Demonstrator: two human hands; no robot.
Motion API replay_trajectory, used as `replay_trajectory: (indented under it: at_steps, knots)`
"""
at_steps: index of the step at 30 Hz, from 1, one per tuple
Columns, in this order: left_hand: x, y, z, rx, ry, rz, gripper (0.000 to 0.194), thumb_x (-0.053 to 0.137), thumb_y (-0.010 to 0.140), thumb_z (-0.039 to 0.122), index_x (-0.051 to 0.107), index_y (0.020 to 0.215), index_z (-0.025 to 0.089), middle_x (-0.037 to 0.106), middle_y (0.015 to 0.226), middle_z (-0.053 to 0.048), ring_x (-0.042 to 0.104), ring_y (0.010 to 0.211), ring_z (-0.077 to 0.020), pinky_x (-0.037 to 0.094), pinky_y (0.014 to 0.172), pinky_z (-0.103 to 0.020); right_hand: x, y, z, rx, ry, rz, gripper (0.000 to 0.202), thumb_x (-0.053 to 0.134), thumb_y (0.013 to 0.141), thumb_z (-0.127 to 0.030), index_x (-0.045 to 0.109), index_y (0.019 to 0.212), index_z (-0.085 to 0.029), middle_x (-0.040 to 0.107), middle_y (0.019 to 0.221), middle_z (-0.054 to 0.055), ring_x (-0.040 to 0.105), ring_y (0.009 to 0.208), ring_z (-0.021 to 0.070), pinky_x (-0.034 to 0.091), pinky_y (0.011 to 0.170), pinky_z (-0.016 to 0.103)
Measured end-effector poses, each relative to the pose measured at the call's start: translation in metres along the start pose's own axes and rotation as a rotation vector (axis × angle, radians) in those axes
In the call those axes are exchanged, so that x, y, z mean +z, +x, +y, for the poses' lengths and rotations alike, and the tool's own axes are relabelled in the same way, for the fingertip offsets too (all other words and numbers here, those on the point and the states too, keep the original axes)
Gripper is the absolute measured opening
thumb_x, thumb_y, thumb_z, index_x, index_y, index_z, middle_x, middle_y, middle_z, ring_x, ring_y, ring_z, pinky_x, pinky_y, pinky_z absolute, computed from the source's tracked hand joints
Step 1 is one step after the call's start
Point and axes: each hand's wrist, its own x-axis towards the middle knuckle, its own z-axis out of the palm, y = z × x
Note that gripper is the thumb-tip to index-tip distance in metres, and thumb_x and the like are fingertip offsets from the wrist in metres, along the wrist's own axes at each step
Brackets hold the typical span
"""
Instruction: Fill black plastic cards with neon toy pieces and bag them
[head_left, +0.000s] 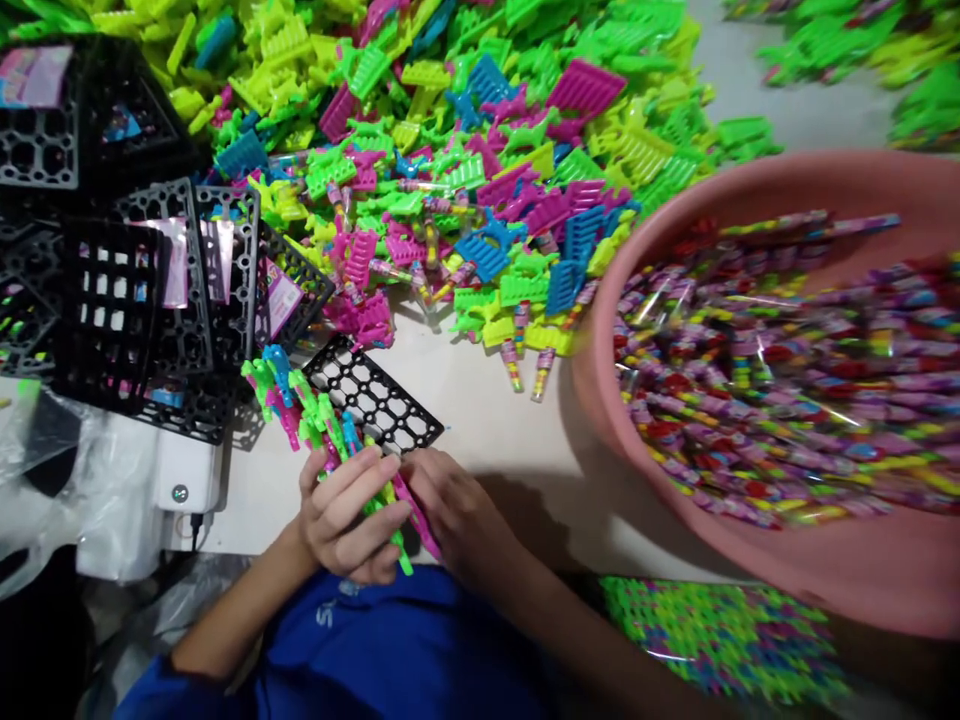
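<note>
My left hand (356, 515) is wrapped round a row of plastic toy pieces (322, 420), stacked side by side in green, pink, blue and yellow. The row slants from the upper left down towards my body. At its near end, the fingers of my right hand (457, 510) close on a pink plastic piece (416, 515); its ridged or flat shape is partly hidden. Just beyond both hands, a black lattice crate (405, 408) lies on the white tabletop (480, 400), its near edge covered by my fingers.
Black lattice crates (202, 270) with pink cards are piled on the left, above a white device (187, 470) with a cable. Loose plastic pieces (450, 130) heap at the back. On the right, a pink basin (600, 330) holds candy-like tubes (750, 370). Clear plastic bags (112, 490) lie lower left.
</note>
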Motion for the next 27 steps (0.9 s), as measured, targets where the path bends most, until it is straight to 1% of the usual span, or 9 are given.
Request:
replay_trajectory:
  at_steps: [4,7,10,13,15,16,19,23,27]
  knots:
    - [-0.005,0.004,0.0,-0.018,-0.004,-0.009,0.025,0.045,0.106,0.03,0.068,0.108,0.021,0.076,0.135,-0.009,0.071,0.134,-0.0201,0.036,0.134,-0.04,0.004,0.01,-0.006,0.045,-0.051,-0.148,0.019,0.043,0.102,-0.01,0.061,0.103,-0.017,0.065,0.093,0.012,0.058,0.083,0.0269,0.052,0.074,0.04]
    - [-0.015,0.005,0.003,0.006,0.036,-0.051,0.027,0.041,0.106,0.027,0.068,0.105,0.022,0.078,0.122,-0.008,0.073,0.13,-0.0192,0.04,0.131,-0.04,0.003,0.006,-0.015,0.082,-0.001,-0.193,0.016,0.051,0.097,-0.012,0.062,0.106,-0.015,0.067,0.1,0.014,0.058,0.087,0.0284,0.052,0.077,0.041]
    - [-0.026,0.001,0.009,0.032,0.071,-0.078,0.035,0.036,0.107,0.025,0.07,0.103,0.025,0.079,0.113,-0.005,0.075,0.123,-0.0177,0.042,0.129,-0.041,-0.005,0.0,-0.02,0.118,0.17,-0.278,0.029,0.054,0.088,-0.008,0.064,0.113,-0.015,0.07,0.113,0.015,0.064,0.098,0.0287,0.057,0.088,0.041]
    - [-0.033,-0.005,0.015,0.031,0.071,-0.099,0.039,0.035,0.108,0.025,0.074,0.108,0.025,0.078,0.115,-0.007,0.073,0.124,-0.0194,0.04,0.131,-0.042,-0.022,0.011,-0.013,0.109,0.315,-0.349,0.037,0.047,0.092,-0.002,0.066,0.12,-0.019,0.074,0.116,0.011,0.071,0.098,0.0231,0.06,0.089,0.034]
    - [-0.036,-0.007,0.018,0.041,0.059,-0.119,0.043,0.034,0.108,0.028,0.077,0.114,0.026,0.077,0.118,-0.008,0.072,0.126,-0.021,0.038,0.132,-0.045,-0.034,0.032,0.001,0.133,0.308,-0.243,0.036,0.042,0.101,-0.005,0.067,0.121,-0.022,0.077,0.113,0.007,0.074,0.097,0.0205,0.061,0.086,0.031]
    - [-0.036,-0.007,0.019,0.046,0.057,-0.129,0.045,0.033,0.108,0.027,0.078,0.117,0.027,0.076,0.118,-0.008,0.071,0.127,-0.0216,0.038,0.133,-0.046,-0.038,0.046,0.009,0.176,0.245,-0.117,0.035,0.04,0.105,-0.008,0.067,0.122,-0.022,0.077,0.113,0.008,0.075,0.099,0.0212,0.061,0.086,0.032]
    - [-0.038,-0.003,0.021,0.045,0.057,-0.162,0.048,0.033,0.106,0.024,0.079,0.12,0.027,0.075,0.12,-0.009,0.07,0.13,-0.0233,0.037,0.133,-0.049,-0.042,0.097,0.033,0.388,-0.094,0.151,0.035,0.042,0.111,-0.02,0.064,0.138,-0.018,0.072,0.135,0.016,0.073,0.119,0.0317,0.061,0.093,0.043]
    - [-0.044,0.001,0.029,0.079,0.043,-0.182,0.05,0.03,0.108,0.026,0.08,0.112,0.025,0.079,0.11,-0.009,0.073,0.124,-0.0233,0.04,0.132,-0.048,-0.031,0.146,0.059,0.536,-0.337,0.167,0.049,0.049,0.111,-0.024,0.054,0.156,-0.007,0.069,0.14,0.028,0.073,0.116,0.0411,0.061,0.085,0.05]
    - [-0.051,-0.018,0.038,0.119,0.013,-0.166,0.046,0.034,0.11,0.029,0.08,0.103,0.03,0.079,0.098,-0.004,0.076,0.102,-0.0187,0.047,0.125,-0.041,-0.026,0.144,0.068,0.481,-0.29,0.252,0.046,0.048,0.108,-0.015,0.059,0.152,-0.006,0.076,0.125,0.026,0.072,0.117,0.0401,0.06,0.086,0.049]
